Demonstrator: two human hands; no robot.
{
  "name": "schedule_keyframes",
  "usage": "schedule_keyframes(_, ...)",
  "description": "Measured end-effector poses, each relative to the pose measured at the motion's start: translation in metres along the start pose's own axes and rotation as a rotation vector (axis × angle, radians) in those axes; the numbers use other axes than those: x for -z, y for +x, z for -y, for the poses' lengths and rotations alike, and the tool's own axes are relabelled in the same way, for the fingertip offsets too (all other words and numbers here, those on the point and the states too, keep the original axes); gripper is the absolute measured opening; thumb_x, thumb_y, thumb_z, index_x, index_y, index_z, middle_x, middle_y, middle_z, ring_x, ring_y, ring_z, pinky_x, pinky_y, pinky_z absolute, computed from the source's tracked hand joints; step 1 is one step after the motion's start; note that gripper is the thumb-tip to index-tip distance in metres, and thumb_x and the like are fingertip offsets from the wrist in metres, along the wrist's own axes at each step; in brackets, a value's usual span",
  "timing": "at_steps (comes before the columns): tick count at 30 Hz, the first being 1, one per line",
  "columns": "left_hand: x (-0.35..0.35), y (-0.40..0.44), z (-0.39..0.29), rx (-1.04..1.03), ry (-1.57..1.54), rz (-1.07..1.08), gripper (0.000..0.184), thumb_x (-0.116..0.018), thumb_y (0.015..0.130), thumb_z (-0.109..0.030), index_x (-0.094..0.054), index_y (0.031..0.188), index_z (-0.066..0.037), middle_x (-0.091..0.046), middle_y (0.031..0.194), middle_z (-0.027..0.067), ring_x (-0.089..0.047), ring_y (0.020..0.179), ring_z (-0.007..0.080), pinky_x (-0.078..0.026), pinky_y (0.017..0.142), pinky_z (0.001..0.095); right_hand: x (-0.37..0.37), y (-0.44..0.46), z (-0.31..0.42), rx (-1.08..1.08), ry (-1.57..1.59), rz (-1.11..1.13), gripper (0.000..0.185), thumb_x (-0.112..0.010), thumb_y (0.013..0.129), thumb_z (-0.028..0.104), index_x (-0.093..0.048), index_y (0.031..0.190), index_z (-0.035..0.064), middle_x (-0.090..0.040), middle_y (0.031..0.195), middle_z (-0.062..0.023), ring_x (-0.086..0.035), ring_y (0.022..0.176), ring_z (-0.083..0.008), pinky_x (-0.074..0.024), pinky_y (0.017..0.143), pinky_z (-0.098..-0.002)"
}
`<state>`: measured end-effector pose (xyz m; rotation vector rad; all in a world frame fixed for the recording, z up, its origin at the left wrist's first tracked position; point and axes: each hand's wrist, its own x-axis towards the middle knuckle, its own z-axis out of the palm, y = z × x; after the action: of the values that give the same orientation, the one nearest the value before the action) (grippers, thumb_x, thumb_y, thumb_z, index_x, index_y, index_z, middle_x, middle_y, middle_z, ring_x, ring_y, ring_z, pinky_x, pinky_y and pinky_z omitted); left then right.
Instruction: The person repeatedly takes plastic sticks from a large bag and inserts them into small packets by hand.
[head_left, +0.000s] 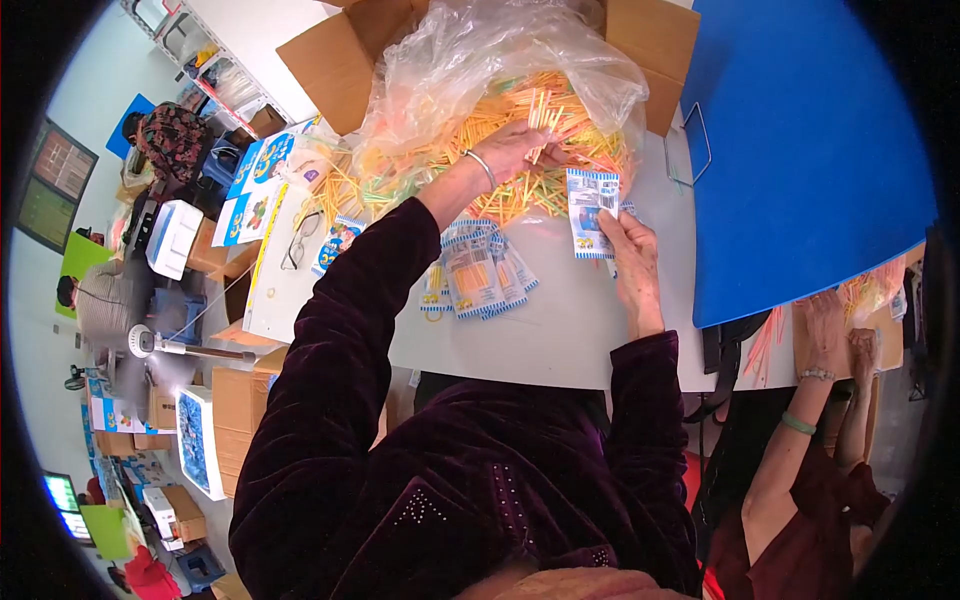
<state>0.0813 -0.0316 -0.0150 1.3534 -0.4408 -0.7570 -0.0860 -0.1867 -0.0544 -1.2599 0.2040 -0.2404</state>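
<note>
My left hand (508,150), with a silver bangle at the wrist, is closed around a small bunch of thin coloured sticks (543,112). It is over a large heap of yellow, orange and green sticks (500,205). That heap spills from a clear plastic bag (470,50). To the right, my right hand (634,262) grips a blue-and-white packet (590,215) upright, thumb across its front. Several similar filled packets (475,275) lie overlapped on the white table (550,345), below the heap.
The plastic bag comes out of an open cardboard box (335,70). Eyeglasses (298,240) and another packet (340,240) lie at left. A blue panel (810,150) and a wire stand (690,145) are at right. A co-worker's hands (825,325) are beyond the panel, near more sticks.
</note>
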Motion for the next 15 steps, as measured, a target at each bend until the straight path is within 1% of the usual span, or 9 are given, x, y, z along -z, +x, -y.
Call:
schedule_keyframes(2, -0.01, -0.009, -0.011, -0.079, 0.267, -0.033, 0.031, -0.043, 0.092, -0.029, -0.057, 0.097, -0.001, -0.062, 0.094, 0.0083, -0.057, 0.085, 0.0155, -0.043, 0.077, 0.0287, -0.001, -0.001, 0.002, -0.021, -0.023, 0.072, 0.019, -0.057, 0.085, 0.02, -0.063, 0.089, 0.002, -0.059, 0.073, 0.0026, -0.05, 0.058, -0.0018, -0.0389, 0.052, -0.0166)
schedule_keyframes(3, -0.012, -0.008, -0.01, -0.123, 0.304, -0.034, 0.034, -0.04, 0.093, -0.032, -0.058, 0.095, -0.003, -0.063, 0.096, 0.005, -0.056, 0.084, 0.013, -0.039, 0.076, 0.0251, -0.001, 0.001, 0.0, -0.025, -0.021, 0.069, 0.019, -0.057, 0.085, 0.02, -0.063, 0.089, 0.002, -0.059, 0.073, 0.0026, -0.05, 0.058, -0.0018, -0.0389, 0.052, -0.0166)
schedule_keyframes(4, -0.011, -0.008, -0.01, -0.119, 0.303, -0.033, 0.034, -0.04, 0.093, -0.032, -0.058, 0.095, -0.003, -0.063, 0.096, 0.005, -0.056, 0.084, 0.013, -0.039, 0.076, 0.0251, 0.0, 0.002, -0.003, -0.04, -0.008, 0.093, 0.019, -0.058, 0.085, 0.019, -0.063, 0.09, 0.0017, -0.06, 0.074, 0.0023, -0.051, 0.06, -0.002, -0.0394, 0.054, -0.0167)
schedule_keyframes(6, -0.011, -0.008, -0.012, -0.153, 0.434, -0.016, 0.03, -0.042, 0.092, -0.028, -0.057, 0.096, -0.002, -0.063, 0.095, 0.0078, -0.057, 0.087, 0.0147, -0.042, 0.078, 0.0286, 0.0, 0.0, -0.004, -0.059, 0.005, 0.114, 0.019, -0.058, 0.085, 0.019, -0.063, 0.09, 0.0014, -0.06, 0.076, 0.0019, -0.051, 0.062, -0.0023, -0.0398, 0.055, -0.0167)
schedule_keyframes(7, -0.013, -0.009, -0.012, -0.15, 0.434, -0.015, 0.03, -0.042, 0.092, -0.028, -0.057, 0.096, -0.002, -0.063, 0.095, 0.0078, -0.057, 0.087, 0.0147, -0.042, 0.078, 0.0286, -0.002, -0.002, -0.001, -0.079, 0.014, 0.134, 0.019, -0.059, 0.084, 0.019, -0.063, 0.09, 0.0015, -0.06, 0.077, 0.0018, -0.052, 0.063, -0.0025, -0.0404, 0.056, -0.0171)
schedule_keyframes(9, -0.016, -0.012, -0.011, -0.145, 0.058, 0.045, 0.028, -0.043, 0.092, -0.026, -0.053, 0.101, -0.001, -0.063, 0.094, 0.0109, -0.057, 0.092, 0.0173, -0.046, 0.08, 0.0322, -0.003, -0.004, 0.002, -0.099, 0.026, 0.152, 0.019, -0.059, 0.084, 0.019, -0.063, 0.091, 0.0015, -0.06, 0.078, 0.0016, -0.052, 0.065, -0.0027, -0.041, 0.057, -0.0175)
schedule_keyframes(10, -0.017, -0.013, -0.009, -0.142, 0.057, 0.044, 0.028, -0.043, 0.092, -0.026, -0.053, 0.101, -0.001, -0.063, 0.094, 0.0109, -0.057, 0.092, 0.0173, -0.046, 0.08, 0.0322, -0.003, -0.004, 0.002, -0.109, 0.042, 0.173, 0.019, -0.059, 0.084, 0.019, -0.063, 0.09, 0.0016, -0.061, 0.078, 0.0015, -0.053, 0.066, -0.0028, -0.0414, 0.058, -0.0176)
schedule_keyframes(12, -0.022, -0.016, -0.011, -0.15, -0.018, 0.166, 0.027, -0.044, 0.092, -0.023, -0.049, 0.104, 0.0, -0.062, 0.095, 0.0134, -0.057, 0.095, 0.02, -0.048, 0.081, 0.0355, -0.004, -0.006, 0.005, -0.121, 0.059, 0.196, 0.019, -0.06, 0.084, 0.02, -0.063, 0.09, 0.0016, -0.061, 0.078, 0.0013, -0.053, 0.066, -0.0029, -0.0417, 0.06, -0.0177)
schedule_keyframes(15, -0.04, -0.03, -0.014, -0.133, -0.013, 0.113, 0.025, -0.045, 0.091, -0.022, -0.048, 0.104, -0.001, -0.061, 0.097, 0.0147, -0.057, 0.095, 0.0202, -0.049, 0.08, 0.0343, -0.005, -0.008, 0.007, -0.167, 0.04, 0.212, 0.019, -0.061, 0.083, 0.02, -0.063, 0.09, 0.0021, -0.061, 0.078, 0.0016, -0.053, 0.067, -0.003, -0.0413, 0.061, -0.0174)
